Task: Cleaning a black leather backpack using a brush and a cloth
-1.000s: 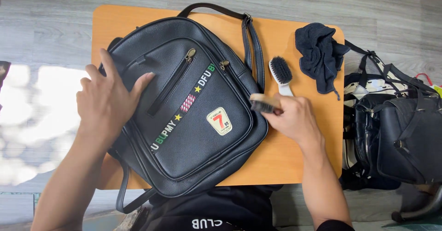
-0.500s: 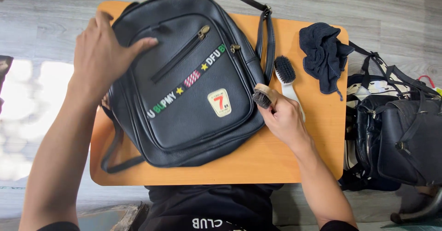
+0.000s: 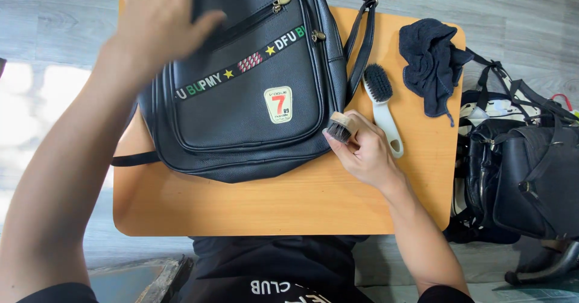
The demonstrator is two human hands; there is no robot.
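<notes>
A black leather backpack point(image 3: 241, 92) lies flat on the orange bench point(image 3: 253, 206), face up, on the far left part of it, and its top goes past the far edge of the picture. The left hand point(image 3: 160, 22) rests on the far left corner of the backpack, near the slanted zip pocket; the hand is blurred, the fingers point(image 3: 202, 25) look a little spread and laid flat on the leather, not pinching anything. The right hand point(image 3: 362, 152) is on the right of the bag and its fingers are curled tight around a small wooden brush point(image 3: 339, 128), with the dark bristles touching the bag's near right edge. Just right of that hand lies a white brush with black bristles point(image 3: 381, 104) on the bench, and farther right a dark blue cloth point(image 3: 431, 61) sits crumpled at the far right corner. A black strap point(image 3: 362, 43) runs down the right side of the backpack, and another strap end point(image 3: 132, 158) pokes out on the left. Off the bench, on the floor to the right, is a pile of other dark bags point(image 3: 531, 176). The backpack looks soft and bendy, with a smooth skin that could slip under a flat palm, and it does not look very heavy. I think the best places to hold it are the strap or the thick seamed edge, or a flat hand pressing down on top
</notes>
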